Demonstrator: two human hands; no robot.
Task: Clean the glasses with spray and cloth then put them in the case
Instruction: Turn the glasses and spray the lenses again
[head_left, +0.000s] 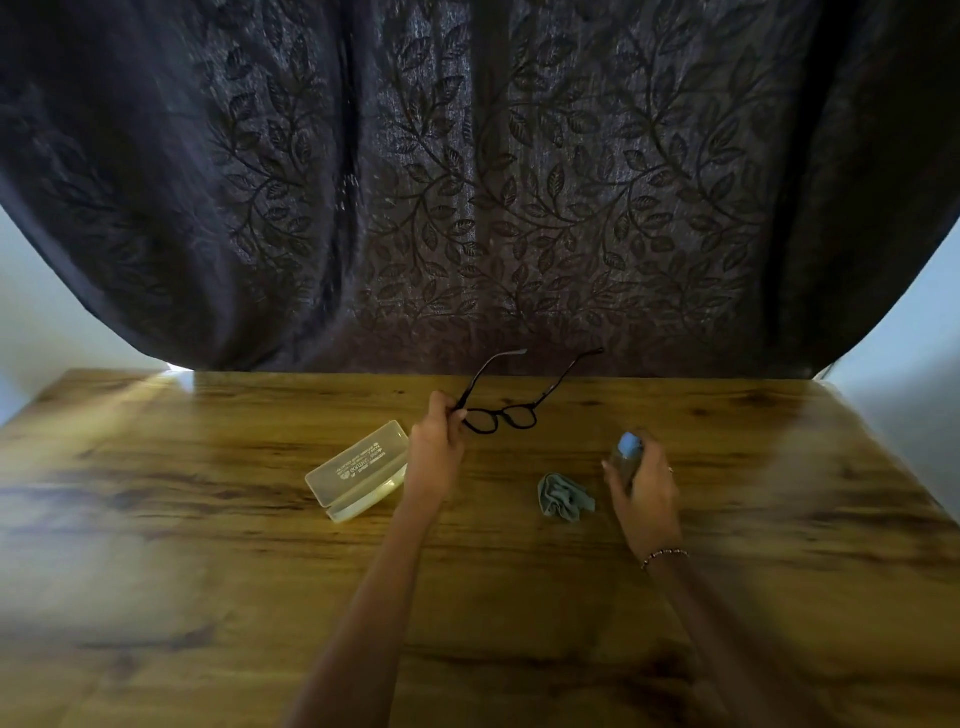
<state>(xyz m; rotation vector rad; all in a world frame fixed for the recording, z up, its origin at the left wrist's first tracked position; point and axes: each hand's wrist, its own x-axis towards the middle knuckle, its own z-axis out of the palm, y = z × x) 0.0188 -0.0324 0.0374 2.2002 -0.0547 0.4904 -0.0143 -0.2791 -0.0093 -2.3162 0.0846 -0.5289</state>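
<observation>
We find the left hand (434, 447) raised over the desk (208, 519), its fingers pinching the glasses (501, 415) at one frame corner, temples unfolded and pointing away toward the curtain (467, 182). The right hand (647, 491), with a bracelet (665, 555) at the wrist, curls round a blue-capped spray bottle (628, 449); blur hides the finger detail. The crumpled cloth (563, 498) lies on the wood-grain desk between the two forearms. The pale case (358, 470) rests just beside the left wrist. The dark leaf-patterned curtain hangs along the far edge. We see bare desk surface at both sides and toward the near edge.
</observation>
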